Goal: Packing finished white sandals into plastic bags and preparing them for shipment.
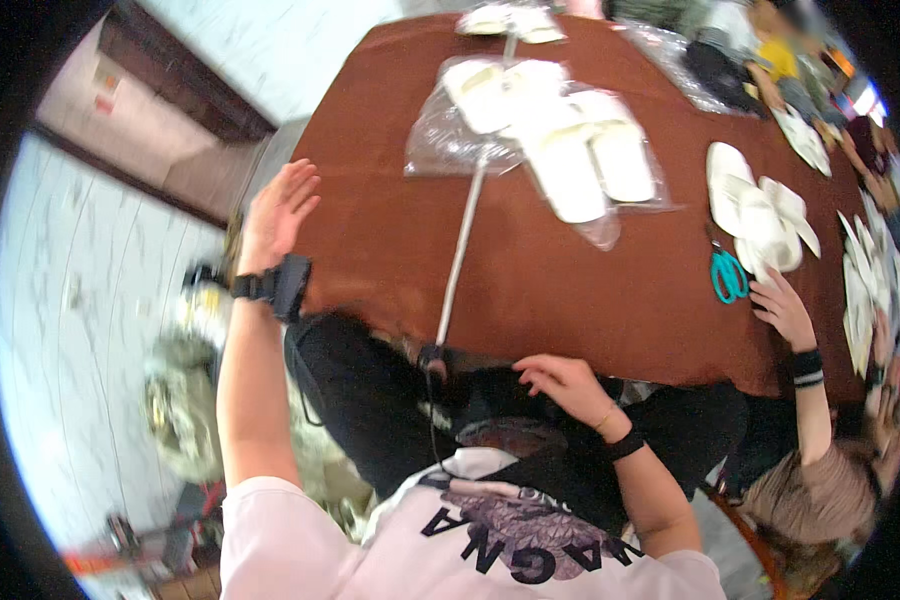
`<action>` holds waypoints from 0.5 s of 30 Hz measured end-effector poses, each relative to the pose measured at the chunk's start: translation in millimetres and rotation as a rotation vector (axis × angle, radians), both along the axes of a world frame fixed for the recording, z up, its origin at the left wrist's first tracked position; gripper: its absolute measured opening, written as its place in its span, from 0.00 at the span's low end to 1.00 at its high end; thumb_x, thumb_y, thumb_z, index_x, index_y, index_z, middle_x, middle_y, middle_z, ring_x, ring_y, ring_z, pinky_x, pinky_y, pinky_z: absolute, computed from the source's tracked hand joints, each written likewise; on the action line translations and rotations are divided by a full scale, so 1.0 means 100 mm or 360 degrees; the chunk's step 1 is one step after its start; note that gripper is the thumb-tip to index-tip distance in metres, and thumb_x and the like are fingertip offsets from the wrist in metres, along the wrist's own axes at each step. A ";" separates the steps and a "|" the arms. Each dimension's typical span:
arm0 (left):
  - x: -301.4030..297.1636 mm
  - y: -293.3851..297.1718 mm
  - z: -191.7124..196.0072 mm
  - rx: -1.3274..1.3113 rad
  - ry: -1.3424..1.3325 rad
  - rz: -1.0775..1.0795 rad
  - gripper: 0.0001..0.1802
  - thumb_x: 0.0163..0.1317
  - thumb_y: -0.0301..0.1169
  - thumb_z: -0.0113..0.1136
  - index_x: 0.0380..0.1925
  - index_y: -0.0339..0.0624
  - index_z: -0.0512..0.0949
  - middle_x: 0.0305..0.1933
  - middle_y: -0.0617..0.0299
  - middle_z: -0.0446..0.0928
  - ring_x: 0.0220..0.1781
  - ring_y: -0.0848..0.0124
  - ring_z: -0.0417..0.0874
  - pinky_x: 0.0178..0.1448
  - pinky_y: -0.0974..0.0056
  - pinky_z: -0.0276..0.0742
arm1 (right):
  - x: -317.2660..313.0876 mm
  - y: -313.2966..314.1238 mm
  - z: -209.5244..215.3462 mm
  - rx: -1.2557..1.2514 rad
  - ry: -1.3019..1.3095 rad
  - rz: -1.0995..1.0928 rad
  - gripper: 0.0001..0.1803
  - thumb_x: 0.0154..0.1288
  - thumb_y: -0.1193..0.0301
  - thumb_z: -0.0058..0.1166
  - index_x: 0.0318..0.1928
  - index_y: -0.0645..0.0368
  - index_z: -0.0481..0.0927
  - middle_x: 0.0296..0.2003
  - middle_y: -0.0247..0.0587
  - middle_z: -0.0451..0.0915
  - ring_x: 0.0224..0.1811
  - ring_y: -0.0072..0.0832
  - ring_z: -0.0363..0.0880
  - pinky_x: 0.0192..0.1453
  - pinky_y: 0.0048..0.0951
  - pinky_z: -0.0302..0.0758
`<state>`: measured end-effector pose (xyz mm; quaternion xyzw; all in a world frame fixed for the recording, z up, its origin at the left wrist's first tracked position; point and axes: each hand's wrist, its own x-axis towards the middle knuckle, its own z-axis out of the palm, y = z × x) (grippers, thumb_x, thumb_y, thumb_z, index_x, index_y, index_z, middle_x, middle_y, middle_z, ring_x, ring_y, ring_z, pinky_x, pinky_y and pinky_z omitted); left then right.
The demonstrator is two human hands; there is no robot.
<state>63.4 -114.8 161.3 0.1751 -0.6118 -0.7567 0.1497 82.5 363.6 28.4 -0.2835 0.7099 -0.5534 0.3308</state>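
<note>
My left hand (282, 205) is raised at the left edge of the brown-covered table (370, 240), open with its fingers stretched out and nothing in them. A black device is strapped to that wrist. My right hand (565, 385) hovers over my lap by the table's near edge, fingers loosely bent and apart, holding nothing. Farther in lie white slippers (625, 160) in clear plastic bags, with another bagged white pair (477, 95) beside them. A thin pale rod (462, 245) runs from the near edge toward these bags.
On the right, a co-worker's hand (785, 310) touches loose white slippers (765, 225) next to teal-handled scissors (728, 275). More white slippers (510, 22) lie at the far edge. Other people sit along the right side. A backpack (182, 400) stands left of me.
</note>
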 end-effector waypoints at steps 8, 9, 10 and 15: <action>4.20 -0.81 -1.53 0.0138 -0.0351 0.1274 0.20 0.70 0.39 0.55 0.54 0.36 0.77 0.54 0.55 0.80 0.58 0.63 0.80 0.60 0.57 0.75 | 0.22 -0.57 0.37 0.0211 0.0229 0.0121 0.14 0.72 0.76 0.48 0.54 0.62 0.80 0.36 0.39 0.83 0.33 0.23 0.82 0.41 0.24 0.79; 4.65 -0.68 -1.93 0.0175 -0.0523 0.1347 0.18 0.70 0.37 0.54 0.52 0.36 0.78 0.52 0.55 0.81 0.55 0.62 0.81 0.57 0.57 0.76 | 0.27 -0.71 0.42 0.0185 0.0356 0.0203 0.14 0.72 0.78 0.48 0.54 0.61 0.80 0.38 0.39 0.83 0.36 0.24 0.82 0.42 0.25 0.79; 5.09 -0.54 -2.33 0.0206 -0.0694 0.1403 0.17 0.70 0.35 0.53 0.51 0.36 0.78 0.49 0.55 0.82 0.52 0.62 0.82 0.55 0.57 0.78 | 0.32 -0.88 0.49 0.0146 0.0482 0.0318 0.14 0.70 0.79 0.48 0.53 0.61 0.80 0.38 0.41 0.83 0.36 0.26 0.82 0.43 0.26 0.79; 5.66 0.64 -4.04 0.0745 -0.1217 0.1209 0.15 0.69 0.34 0.49 0.44 0.34 0.79 0.44 0.48 0.82 0.41 0.55 0.84 0.47 0.54 0.80 | 0.36 -1.55 0.48 0.0285 0.0640 0.0627 0.16 0.64 0.84 0.50 0.51 0.62 0.80 0.38 0.43 0.82 0.37 0.29 0.82 0.44 0.26 0.79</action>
